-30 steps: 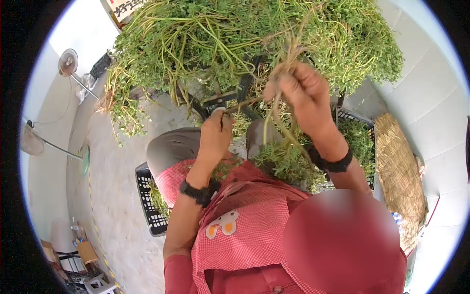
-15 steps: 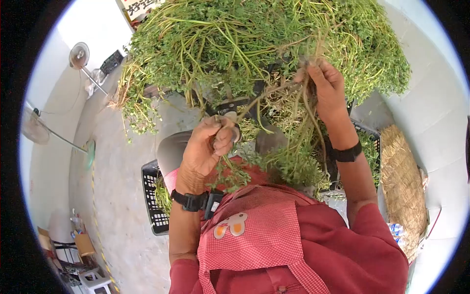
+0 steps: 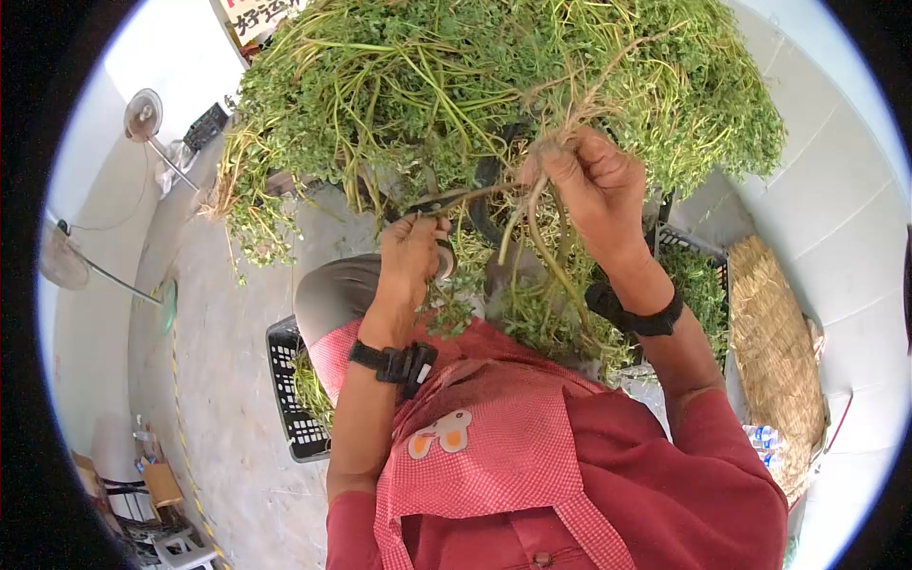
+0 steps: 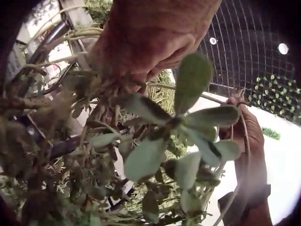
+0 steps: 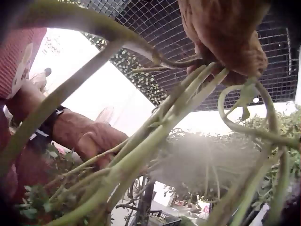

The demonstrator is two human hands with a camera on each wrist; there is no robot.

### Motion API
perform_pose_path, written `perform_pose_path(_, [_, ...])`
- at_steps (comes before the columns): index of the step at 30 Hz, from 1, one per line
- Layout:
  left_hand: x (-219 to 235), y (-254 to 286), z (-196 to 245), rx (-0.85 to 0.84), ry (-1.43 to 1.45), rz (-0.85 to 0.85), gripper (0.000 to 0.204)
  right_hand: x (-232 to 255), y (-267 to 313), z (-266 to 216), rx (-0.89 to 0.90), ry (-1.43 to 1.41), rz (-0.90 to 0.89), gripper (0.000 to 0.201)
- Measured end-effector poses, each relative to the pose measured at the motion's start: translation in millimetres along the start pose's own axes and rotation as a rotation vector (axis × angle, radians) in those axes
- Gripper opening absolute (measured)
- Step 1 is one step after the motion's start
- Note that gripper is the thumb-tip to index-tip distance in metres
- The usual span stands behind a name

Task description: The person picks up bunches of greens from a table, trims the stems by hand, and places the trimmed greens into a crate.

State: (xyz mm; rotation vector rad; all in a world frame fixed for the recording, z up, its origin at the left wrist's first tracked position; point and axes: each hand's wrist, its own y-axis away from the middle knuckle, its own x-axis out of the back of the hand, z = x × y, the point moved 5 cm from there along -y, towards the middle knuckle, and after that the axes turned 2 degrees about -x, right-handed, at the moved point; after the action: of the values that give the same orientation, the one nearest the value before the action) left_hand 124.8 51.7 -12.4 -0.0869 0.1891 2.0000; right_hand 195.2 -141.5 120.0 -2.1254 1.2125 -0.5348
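Note:
My right hand (image 3: 598, 190) grips the root end of several leafy plants (image 3: 546, 252), with thin pale roots sticking up past the fingers and long green stems hanging below. My left hand (image 3: 408, 256) is lower and to the left, its fingers pinching a thin stem (image 3: 475, 194) that stretches across to the right hand. A leafy sprig (image 3: 448, 309) hangs under the left hand; its spoon-shaped leaves (image 4: 193, 84) cover much of the left wrist view. Beside the left fingers shows a pale round thing with a dark rim (image 3: 445, 258). In the right wrist view, stems (image 5: 150, 136) run from the right hand (image 5: 225, 37) towards the left hand (image 5: 94, 139).
A large heap of the same green plants (image 3: 475, 85) fills the far side. Black plastic crates (image 3: 296, 399) stand low on both sides, with greenery inside. A woven straw bundle (image 3: 774, 332) lies at the right; standing fans (image 3: 144, 116) are at the left.
My left hand has turned over from palm-up half a second ago and holds the stem further up. The right hand dips left and slightly down, still gripping the plants.

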Motion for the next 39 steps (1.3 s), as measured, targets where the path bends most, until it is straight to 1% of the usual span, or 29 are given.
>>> perform_pose_path(1, [-1, -4, 1, 0.005, 0.086, 0.029, 0.017, 1, 0, -4, 0.001, 0.002, 0.001, 0.01])
perform_pose_path(2, [-1, -7, 2, 0.008, 0.171, 0.057, 0.015, 6, -1, -13, 0.026, 0.039, 0.078, 0.01])
perform_pose_path(3, [11, -10, -7, 0.006, 0.172, 0.056, 0.015, 12, -3, -23, 0.051, 0.077, 0.154, 0.011])
perform_pose_path(4, [39, -12, -27, 0.039, 0.275, 0.168, 0.015, 30, -11, -33, 0.193, 0.124, 0.24, 0.011])
perform_pose_path(5, [59, -10, -40, 0.07, 0.372, 0.277, 0.015, 41, -24, -43, 0.195, 0.122, 0.239, 0.011])
perform_pose_path(7, [60, 7, -37, 0.089, 0.293, 0.255, 0.015, 62, -39, -59, 0.157, 0.084, 0.298, 0.013])
perform_pose_path(8, [59, 17, -34, 0.105, 0.23, 0.246, 0.014, 65, -40, -52, 0.148, 0.092, 0.308, 0.013])
perform_pose_path(9, [50, 22, -22, 0.098, 0.234, 0.238, 0.014, 63, -47, -39, 0.081, 0.049, 0.26, 0.013])
perform_pose_path(10, [33, 27, -2, 0.028, 0.221, 0.136, 0.015, 58, -52, -29, 0.019, 0.004, 0.208, 0.013])
perform_pose_path(11, [17, 35, 17, -0.041, 0.209, 0.043, 0.015, 54, -53, -25, 0.029, 0.004, 0.198, 0.013])
perform_pose_path(12, [3, 42, 35, -0.051, 0.218, 0.05, 0.015, 48, -52, -19, 0.0, -0.017, 0.187, 0.013])
perform_pose_path(14, [-31, 46, 68, -0.192, -0.027, -0.066, 0.019, 39, -48, -16, -0.042, -0.046, 0.169, 0.011])
perform_pose_path(15, [-39, 40, 69, -0.196, -0.029, -0.062, 0.019, 35, -47, -16, -0.039, -0.05, 0.166, 0.011])
perform_pose_path(18, [-68, 27, 72, -0.372, -0.18, -0.233, 0.025, 24, -42, -15, -0.166, -0.086, 0.149, 0.013])
perform_pose_path(20, [-83, 20, 64, -0.262, -0.064, -0.309, 0.026, 21, -42, -10, -0.127, -0.1, 0.145, 0.012])
perform_pose_path(23, [-93, 23, 63, -0.215, -0.022, -0.302, 0.027, 18, -39, -2, -0.155, -0.148, 0.132, 0.011])
perform_pose_path(25, [-89, 24, 60, -0.206, -0.105, -0.316, 0.024, 16, -35, 4, -0.171, -0.208, 0.112, 0.011])
perform_pose_path(27, [-85, 22, 65, -0.462, -0.327, -0.217, 0.022, 17, -34, 10, -0.202, -0.169, 0.095, 0.011])
perform_pose_path(28, [-82, 20, 63, -0.456, -0.331, -0.219, 0.022, 17, -34, 12, -0.15, -0.177, 0.056, 0.011])
perform_pose_path(29, [-78, 20, 63, -0.517, -0.413, -0.185, 0.021, 16, -34, 13, -0.097, -0.185, 0.016, 0.011])
perform_pose_path(30, [-73, 18, 63, -0.582, -0.493, -0.147, 0.02, 16, -32, 8, -0.098, -0.185, 0.016, 0.011])
perform_pose_path(31, [-69, 15, 60, -0.577, -0.493, -0.144, 0.02, 16, -29, 4, -0.149, -0.074, 0.02, 0.01])
perform_pose_path(32, [-62, 6, 55, -0.52, -0.529, -0.055, 0.021, 15, -27, 0, -0.2, 0.038, 0.024, 0.01])
perform_pose_path(33, [-55, -2, 49, -0.463, -0.564, 0.033, 0.023, 14, -28, -3, -0.205, 0.037, 0.022, 0.01])
perform_pose_path(34, [-44, -11, 37, -0.288, -0.438, 0.112, 0.018, 14, -28, -16, -0.01, -0.054, 0.071, 0.009])
perform_pose_path(35, [-31, -15, 25, -0.281, -0.438, 0.114, 0.018, 16, -29, -32, 0.187, -0.146, 0.119, 0.009])
perform_pose_path(36, [-12, -24, 3, -0.1, -0.195, 0.106, 0.02, 25, -34, -50, 0.098, 0.02, 0.209, 0.01])
perform_pose_path(37, [-8, -22, -5, 0.082, 0.04, 0.089, 0.024, 30, -40, -51, 0.096, 0.019, 0.217, 0.01])
perform_pose_path(39, [-10, -11, -4, 0.052, -0.022, 0.039, 0.021, 42, -59, -45, 0.091, 0.154, 0.211, 0.013])
